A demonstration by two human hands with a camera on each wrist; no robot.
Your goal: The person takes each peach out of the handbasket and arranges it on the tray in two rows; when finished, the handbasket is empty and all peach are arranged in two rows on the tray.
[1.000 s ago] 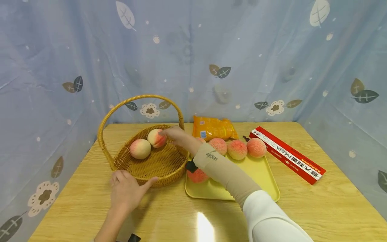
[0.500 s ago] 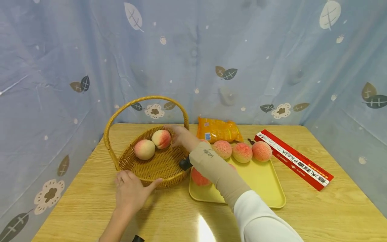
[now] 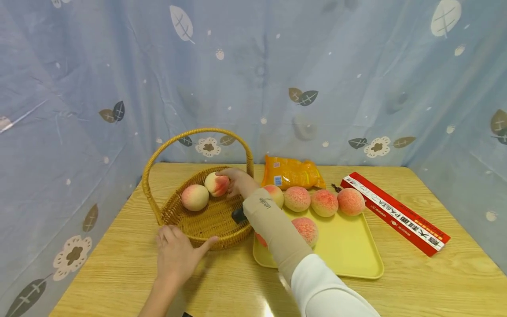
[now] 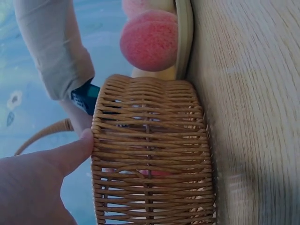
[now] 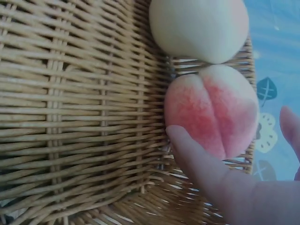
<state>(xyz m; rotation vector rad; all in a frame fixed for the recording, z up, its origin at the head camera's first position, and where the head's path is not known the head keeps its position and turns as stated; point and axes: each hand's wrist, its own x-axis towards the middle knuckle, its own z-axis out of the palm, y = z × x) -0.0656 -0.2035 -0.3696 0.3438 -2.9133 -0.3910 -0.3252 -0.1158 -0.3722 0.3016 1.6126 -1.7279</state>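
Observation:
A tan wicker basket (image 3: pixel 211 224) with a tall arched handle stands on the table at left, holding two peaches side by side. My right hand (image 3: pixel 240 182) reaches into it from the right. Its thumb (image 5: pixel 183 140) touches the red-blushed peach (image 5: pixel 211 112), while another finger stands off to the side. The paler peach (image 3: pixel 195 197) lies to the left, against the basket wall. At the near left side my left hand (image 3: pixel 177 255) rests spread against the basket, its thumb (image 4: pixel 77 147) straight at the rim. The left fingertips are partly hidden.
To the right, a yellow tray (image 3: pixel 352 251) carries several more peaches, including one near its middle (image 3: pixel 305 231), partly behind my right forearm. An orange packet (image 3: pixel 293 173) lies behind the tray. A long red pasta box (image 3: pixel 396 213) lies at the right; a curtain hangs behind the table.
My right hand has come off the blushed peach and back onto it, and that peach has turned a little in place. The left hand keeps its place; the head view has shifted slightly.

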